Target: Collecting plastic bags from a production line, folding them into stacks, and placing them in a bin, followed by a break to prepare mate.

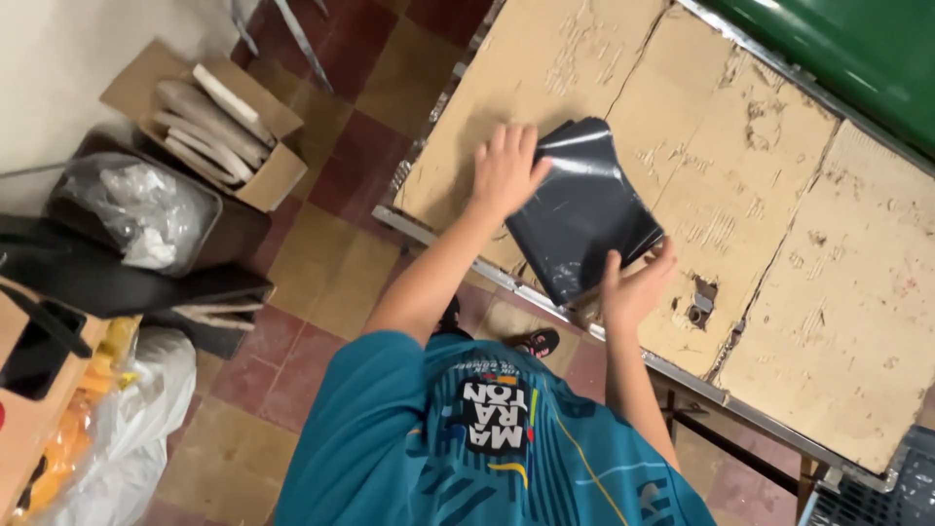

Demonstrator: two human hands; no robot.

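A dark, glossy bag, flat and folded, is laid on the near part of a table, close to its edge. It is pinned at its upper left corner by the left hand, whose fingers are spread and pressed flat, part on the bag and part on the table top; nothing is clasped by that hand, and it seems to be placed so that the slippery sheet is kept from sliding. The lower edge of the bag is met by the right hand, whose fingers are curled up against it, with the thumb towards the corner; whether the edge is pinched or only pushed cannot be told. With one hand at each end, the bag seems to be held taut and square.

The table top is covered with worn cardboard, cracked into panels and torn in places, and is framed by a metal rim. A green surface is seen beyond it.

On the tiled floor to the left, an open box of flat pale pieces is set against the wall, a bin lined with clear plastic beside it. A white sack is slumped nearer, at the lower left.
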